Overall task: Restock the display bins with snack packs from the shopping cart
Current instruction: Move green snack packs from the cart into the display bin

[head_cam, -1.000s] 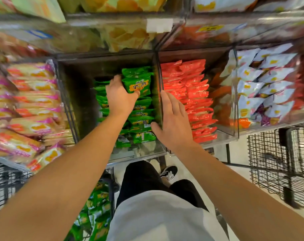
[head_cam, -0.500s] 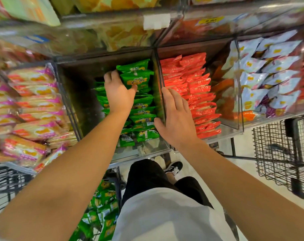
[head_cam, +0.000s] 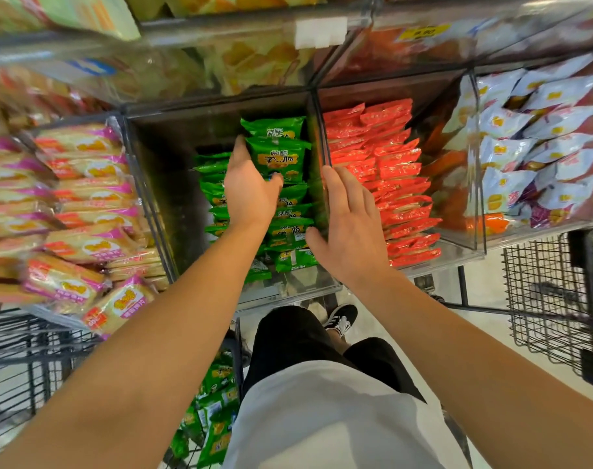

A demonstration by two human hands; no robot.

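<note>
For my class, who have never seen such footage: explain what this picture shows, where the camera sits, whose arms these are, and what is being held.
The camera sits on a person's head and looks down, so both bare arms are that person's own. There is no machine. In front is a clear bin partly filled with green packs. The left hand grips one green pack at the top of the stack. The right hand rests open against the divider beside the red packs. Below, the cart holds more green packs.

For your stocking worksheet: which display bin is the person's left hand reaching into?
The green-pack bin, between the pink-pack and red-pack bins; the left hand holds a green pack there.
</note>
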